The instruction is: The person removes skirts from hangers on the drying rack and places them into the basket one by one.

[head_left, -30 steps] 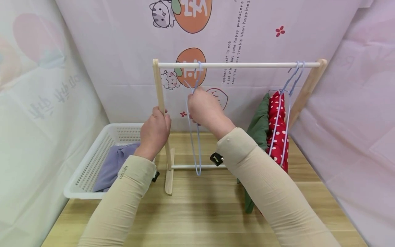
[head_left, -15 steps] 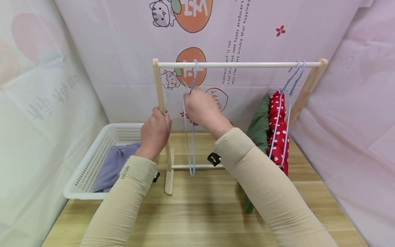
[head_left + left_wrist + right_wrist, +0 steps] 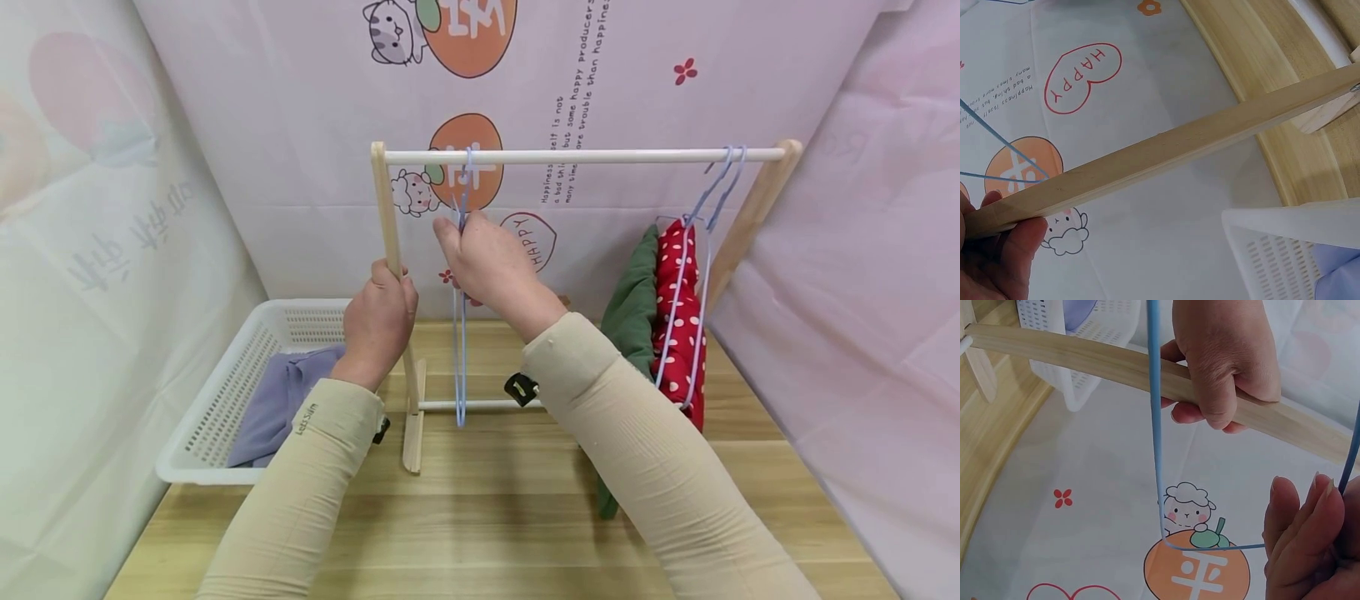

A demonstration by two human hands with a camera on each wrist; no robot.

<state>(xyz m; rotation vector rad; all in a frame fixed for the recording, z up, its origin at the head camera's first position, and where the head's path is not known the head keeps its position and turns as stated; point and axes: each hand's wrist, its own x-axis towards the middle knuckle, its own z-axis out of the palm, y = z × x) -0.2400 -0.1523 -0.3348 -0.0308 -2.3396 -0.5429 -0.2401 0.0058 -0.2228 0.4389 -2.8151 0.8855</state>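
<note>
Near the left end of the rail [image 3: 600, 157], a bare blue hanger [image 3: 1156, 425] hangs by its hook. My left hand [image 3: 378, 325] grips the wooden post [image 3: 388, 208]; my right hand [image 3: 491, 262] is at the hanger's neck, can't tell if I'm pinching. Likely positioning step; next probably needs a clean release, post steady.

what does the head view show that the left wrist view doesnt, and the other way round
Only the head view shows the red cloth item with white dots, the green cloth item beside it, and the beige right sleeve.

Only the left wrist view shows the small metal fastener low on the rack, and the whole red heart print reading HAPPY, partly covered in the head view.

Both show the left hand gripping the light wooden post, the thin blue hanger, and purple cloth in the white plastic basket.
</note>
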